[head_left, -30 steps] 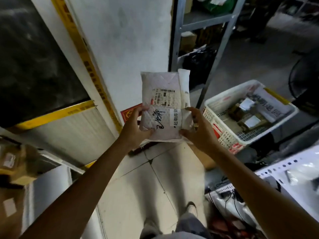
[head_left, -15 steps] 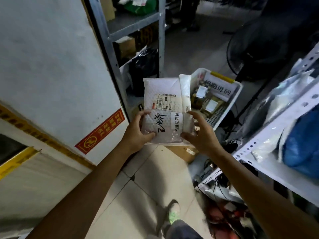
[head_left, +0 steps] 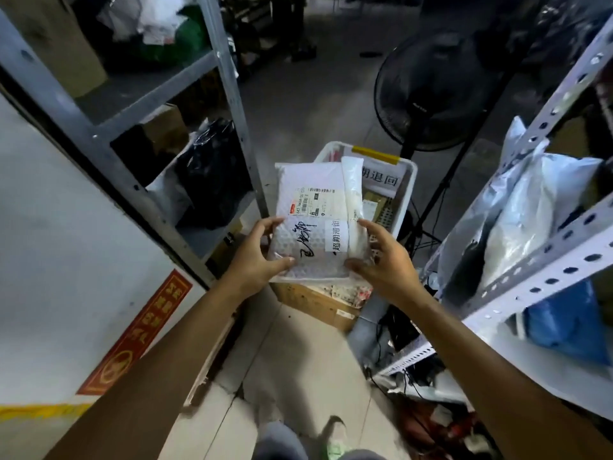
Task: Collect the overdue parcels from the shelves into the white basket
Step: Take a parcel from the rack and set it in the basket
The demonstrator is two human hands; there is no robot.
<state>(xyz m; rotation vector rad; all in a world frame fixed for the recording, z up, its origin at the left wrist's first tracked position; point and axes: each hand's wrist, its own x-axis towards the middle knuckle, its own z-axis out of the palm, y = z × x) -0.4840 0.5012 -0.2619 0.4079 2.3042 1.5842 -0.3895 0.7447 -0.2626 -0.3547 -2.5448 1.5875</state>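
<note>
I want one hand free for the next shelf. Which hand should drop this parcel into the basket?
Left, probably. The left hand pinches the bubble-mailer parcel at its lower corner, thumb across the front; the right hand holds the edge more loosely, fingers spread. The white basket lies straight ahead.

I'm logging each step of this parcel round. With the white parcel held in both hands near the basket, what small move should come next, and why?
Probably carry the white parcel forward and lower it into the white basket. The left hand and right hand grip its lower edges, it bears an overdue sticker, and the basket sits just beyond it with parcels already inside.
</note>
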